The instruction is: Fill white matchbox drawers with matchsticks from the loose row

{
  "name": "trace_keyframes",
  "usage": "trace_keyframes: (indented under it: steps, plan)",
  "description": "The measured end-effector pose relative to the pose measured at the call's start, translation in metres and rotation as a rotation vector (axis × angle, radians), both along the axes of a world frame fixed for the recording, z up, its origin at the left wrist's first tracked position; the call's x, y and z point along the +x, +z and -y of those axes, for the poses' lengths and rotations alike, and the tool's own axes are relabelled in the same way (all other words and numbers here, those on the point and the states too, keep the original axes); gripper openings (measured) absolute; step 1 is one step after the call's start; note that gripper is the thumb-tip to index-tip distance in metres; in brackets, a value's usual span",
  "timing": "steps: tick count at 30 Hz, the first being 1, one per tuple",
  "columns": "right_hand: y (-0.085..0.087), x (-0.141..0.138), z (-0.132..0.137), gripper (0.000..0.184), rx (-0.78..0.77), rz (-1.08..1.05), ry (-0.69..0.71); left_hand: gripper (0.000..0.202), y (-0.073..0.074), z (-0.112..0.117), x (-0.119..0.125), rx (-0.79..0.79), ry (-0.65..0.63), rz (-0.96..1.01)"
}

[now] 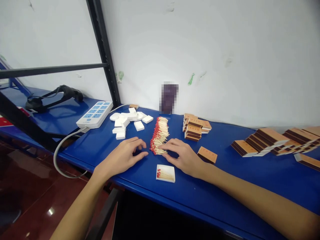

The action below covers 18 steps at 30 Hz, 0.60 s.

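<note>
A long heap of red-headed matches [160,133] lies on the blue table, heads toward the left. My right hand [183,155] is at the near end of the heap, its fingertips touching the plain stick ends, with thumb and forefinger apart. On the heads' side, my left hand [130,154] rests with curved, parted fingers and nothing visible in them. Between my hands and nearer to me sits a white matchbox tray [165,165] partly filled with matches, their heads to the left. To the right of my right hand is a brown matchbox sleeve [207,155].
White empty-looking trays [122,120] lie heaped at the back left, beside a power strip [96,113] with a grey cable. Stacked matchboxes [193,127] stand behind my right hand; more matchboxes [260,141] are at far right. A black rack post [105,50] rises at left.
</note>
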State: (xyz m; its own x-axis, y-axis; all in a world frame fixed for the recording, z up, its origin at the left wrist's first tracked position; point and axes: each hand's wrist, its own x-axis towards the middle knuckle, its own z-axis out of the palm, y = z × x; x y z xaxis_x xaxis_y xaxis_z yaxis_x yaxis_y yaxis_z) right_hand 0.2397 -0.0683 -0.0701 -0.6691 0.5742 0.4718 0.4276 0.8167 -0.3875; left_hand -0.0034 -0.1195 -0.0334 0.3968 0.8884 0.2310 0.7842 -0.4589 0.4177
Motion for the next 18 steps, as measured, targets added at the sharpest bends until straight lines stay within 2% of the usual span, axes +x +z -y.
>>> trace_keyframes:
  steps: [7,15,18]
  plan:
    - [0.000,0.000,-0.002,0.019,-0.005,0.008,0.041,0.025,0.004,0.001,-0.009,-0.094,0.148,0.114]
    - [-0.001,-0.003,-0.004,0.018,-0.053,-0.103,0.089,0.022,-0.005,-0.004,0.001,-0.122,0.164,0.171]
    - [-0.002,-0.004,-0.005,0.018,-0.075,-0.153,0.095,0.023,-0.006,-0.003,0.004,-0.055,0.187,0.170]
